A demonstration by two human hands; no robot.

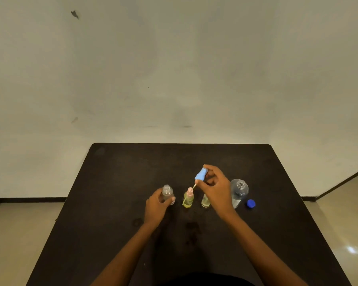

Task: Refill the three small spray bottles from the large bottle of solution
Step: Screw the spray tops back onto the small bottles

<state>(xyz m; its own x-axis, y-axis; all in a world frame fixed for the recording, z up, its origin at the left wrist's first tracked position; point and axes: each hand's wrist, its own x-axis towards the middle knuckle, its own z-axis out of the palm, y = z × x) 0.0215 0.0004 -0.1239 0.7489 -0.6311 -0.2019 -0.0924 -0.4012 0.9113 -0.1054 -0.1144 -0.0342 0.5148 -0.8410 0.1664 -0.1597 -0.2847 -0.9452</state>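
L hand (155, 205) wrapped round clear small bottle (167, 194), R hand (215, 187) pinching blue spray head (201, 174), both hands grasping

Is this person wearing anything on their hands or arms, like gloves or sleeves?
No. The left hand and right hand are bare, without gloves, and the forearms show no sleeves. No watch or bracelet is visible.

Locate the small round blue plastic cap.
Head view: the small round blue plastic cap lies on the black table, right of centre, just right of the large clear plastic bottle.
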